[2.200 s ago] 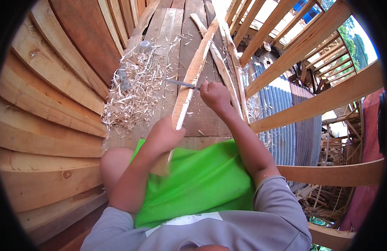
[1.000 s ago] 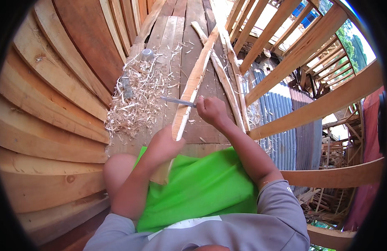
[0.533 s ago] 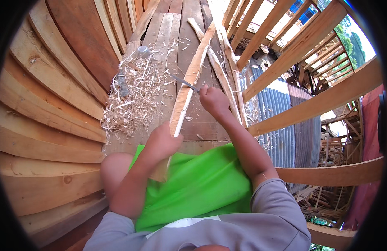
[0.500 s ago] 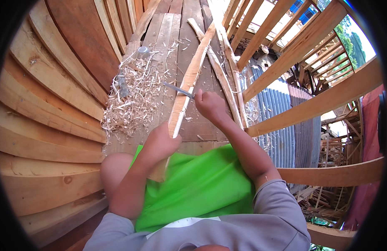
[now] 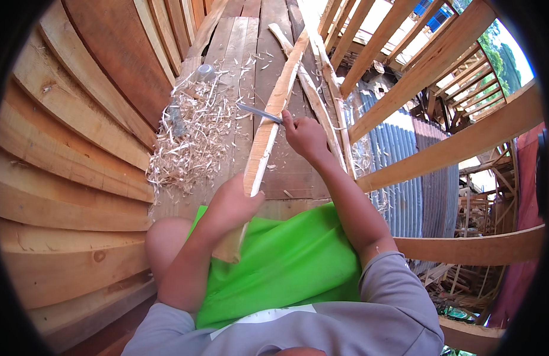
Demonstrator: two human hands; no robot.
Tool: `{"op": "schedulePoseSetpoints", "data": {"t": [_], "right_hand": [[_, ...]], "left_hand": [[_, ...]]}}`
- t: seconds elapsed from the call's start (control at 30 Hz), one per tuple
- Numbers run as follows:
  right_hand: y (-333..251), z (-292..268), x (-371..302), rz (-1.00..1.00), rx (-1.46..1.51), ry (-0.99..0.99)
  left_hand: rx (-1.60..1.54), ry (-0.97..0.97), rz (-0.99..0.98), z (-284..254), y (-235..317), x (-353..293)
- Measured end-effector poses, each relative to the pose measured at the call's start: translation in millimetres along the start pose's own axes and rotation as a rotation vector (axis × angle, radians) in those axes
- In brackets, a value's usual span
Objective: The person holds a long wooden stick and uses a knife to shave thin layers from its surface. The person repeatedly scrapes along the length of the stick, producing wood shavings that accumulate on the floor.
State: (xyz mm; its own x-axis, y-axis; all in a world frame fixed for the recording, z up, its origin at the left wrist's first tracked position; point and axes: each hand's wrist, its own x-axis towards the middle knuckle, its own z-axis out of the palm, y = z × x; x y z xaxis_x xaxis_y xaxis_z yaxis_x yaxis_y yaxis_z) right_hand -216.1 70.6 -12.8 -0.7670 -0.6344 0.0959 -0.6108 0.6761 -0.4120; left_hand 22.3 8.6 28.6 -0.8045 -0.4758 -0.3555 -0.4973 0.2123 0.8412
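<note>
A long pale wooden strip [image 5: 270,132] slants from my lap out over the plank floor, its far end near other sticks. My left hand [image 5: 233,202] is wrapped round its near part, just above the green cloth on my lap. Farther along, my right hand [image 5: 306,135] grips a knife at the strip's right side. The handle is hidden in my fist. The knife blade [image 5: 256,112] lies across the strip and its tip points left.
Curly wood shavings [image 5: 194,133] lie heaped on the left, with a clear cup [image 5: 204,73] among them. Bark-edged sticks [image 5: 313,98] rest beyond the strip. A plank wall [image 5: 67,160] stands left; wooden railing slats [image 5: 440,142] rise right, above corrugated metal sheets [image 5: 393,160].
My right hand and the knife have slid a little farther away along the strip. My left hand keeps its hold, and the view has shifted slightly.
</note>
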Motion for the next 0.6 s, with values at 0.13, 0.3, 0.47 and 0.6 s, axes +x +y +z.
{"op": "schedulePoseSetpoints", "data": {"t": [0.13,0.3,0.47,0.6], "right_hand": [[21,7,5,-0.105,0.455,-0.058],[42,-2,16,-0.045,0.439,-0.191],[24,-15,4,0.037,0.36,-0.266],[18,-17,-2,-0.119,0.246,-0.362]], "left_hand": [[-0.043,-0.039,-0.031,-6,7,-1],[-0.086,-0.041,-0.039,-9,10,-3],[-0.072,-0.029,-0.033,-5,10,-2],[0.059,0.009,0.019,-1,-1,3]]}}
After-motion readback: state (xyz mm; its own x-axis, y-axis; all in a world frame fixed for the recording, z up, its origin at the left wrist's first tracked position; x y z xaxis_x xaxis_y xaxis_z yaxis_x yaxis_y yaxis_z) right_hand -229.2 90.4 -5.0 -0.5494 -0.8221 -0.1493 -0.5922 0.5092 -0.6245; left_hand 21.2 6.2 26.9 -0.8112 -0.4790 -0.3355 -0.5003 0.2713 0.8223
